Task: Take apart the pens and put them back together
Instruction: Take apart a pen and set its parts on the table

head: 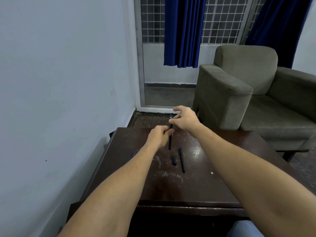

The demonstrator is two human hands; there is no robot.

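I am seeing two black pens. One pen is lying on the dark, scratched worktop, near its middle. One short black cap is lying just beside it, on its left. The left hand is gripping the other pen's barrel, fingers curled round it, over the worktop's far half, with the lower end pointing down at the surface. The right hand is pinching the blue tip sticking out of the barrel's upper end. Two thin blue refills are showing beside the left forearm, partly hidden. One grey armchair is standing behind the worktop.
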